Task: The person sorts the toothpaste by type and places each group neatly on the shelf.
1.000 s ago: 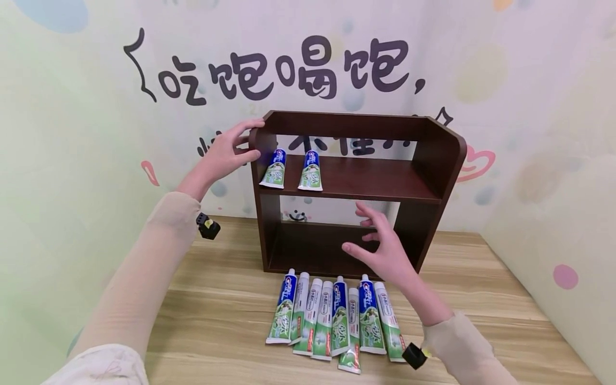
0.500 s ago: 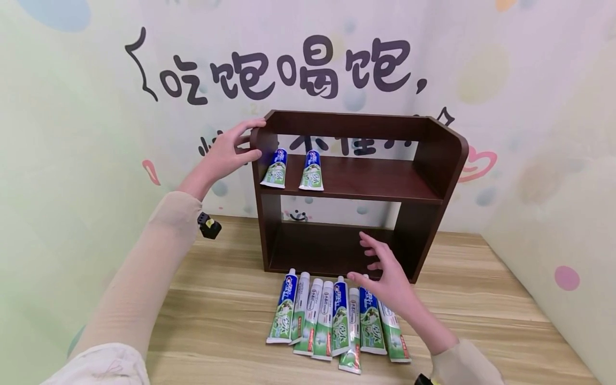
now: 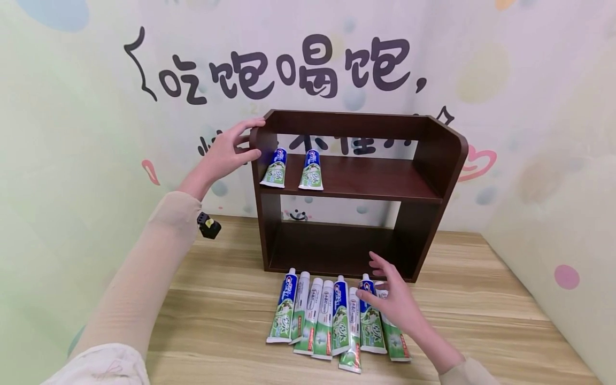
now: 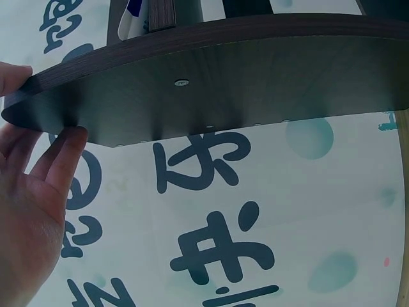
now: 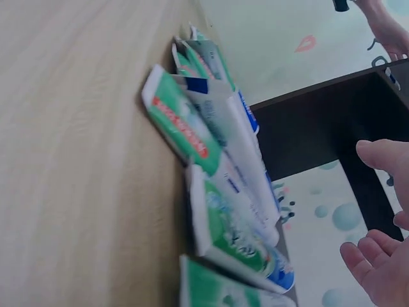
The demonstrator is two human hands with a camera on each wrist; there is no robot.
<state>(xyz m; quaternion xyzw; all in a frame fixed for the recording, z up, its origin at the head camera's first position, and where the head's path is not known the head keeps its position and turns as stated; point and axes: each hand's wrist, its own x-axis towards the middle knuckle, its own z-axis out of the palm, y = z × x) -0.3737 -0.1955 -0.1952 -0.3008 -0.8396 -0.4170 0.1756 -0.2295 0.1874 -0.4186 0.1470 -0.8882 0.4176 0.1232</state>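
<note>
Grasping the rack (image 3: 346, 123) near the top of its left side (image 3: 270, 219) with the left hand (image 3: 225, 152). Hovering with the right hand (image 3: 398, 302), released and loosely spread, over the right end of a row of eight tubes (image 3: 339, 321), laid close together on the bench (image 3: 207, 299) just in front of the rack, with caps (image 3: 292, 271) toward it and some tubes touching. Showing two more tubes (image 3: 312, 171) on the upper shelf (image 3: 375, 179), near the left side and apart from each other, with flat ends (image 3: 310, 187) at the shelf's front edge
</note>
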